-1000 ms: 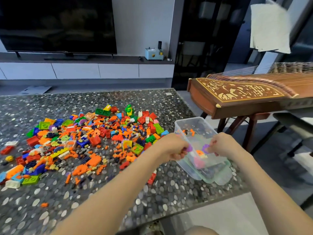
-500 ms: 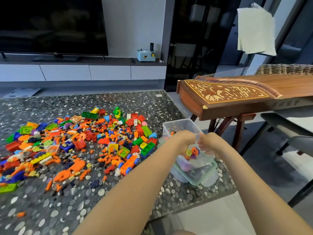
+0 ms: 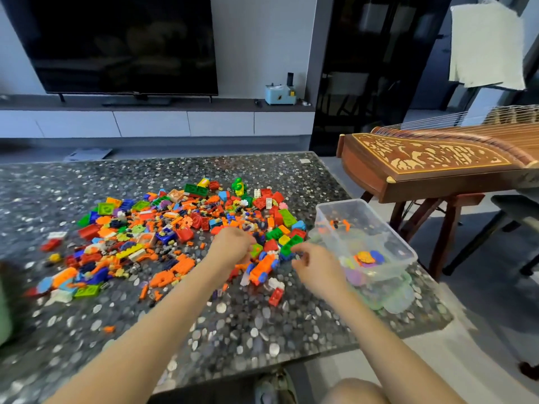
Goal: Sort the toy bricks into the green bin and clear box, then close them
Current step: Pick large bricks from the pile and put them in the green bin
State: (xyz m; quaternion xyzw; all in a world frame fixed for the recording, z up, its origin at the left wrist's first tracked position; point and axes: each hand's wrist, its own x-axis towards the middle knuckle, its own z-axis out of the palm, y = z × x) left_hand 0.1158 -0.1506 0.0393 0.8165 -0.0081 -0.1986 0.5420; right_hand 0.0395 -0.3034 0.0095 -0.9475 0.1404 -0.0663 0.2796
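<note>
A wide pile of toy bricks [image 3: 175, 228], mostly orange, red, green and blue, covers the middle of the table. The clear box [image 3: 344, 208] stands open at the table's right edge on its lid [image 3: 399, 298], with a few flat purple, orange and blue pieces inside. My left hand [image 3: 230, 246] is down on the right end of the pile, its fingers curled under and hidden. My right hand [image 3: 315, 266] hovers just left of the box with loosely curled fingers, fingertips near a small blue brick [image 3: 287, 256]. A blurred green bin [image 3: 4, 310] shows at the far left edge.
The speckled stone table [image 3: 248, 330] ends close to my body and just right of the box. A wooden stringed instrument [image 3: 431, 164] on a stand sits beyond the right edge. A TV [image 3: 122, 45] and low cabinet line the far wall.
Both hands have left the clear box and moved left, down to the right end of the brick pile. The pieces they held over the box now lie inside it.
</note>
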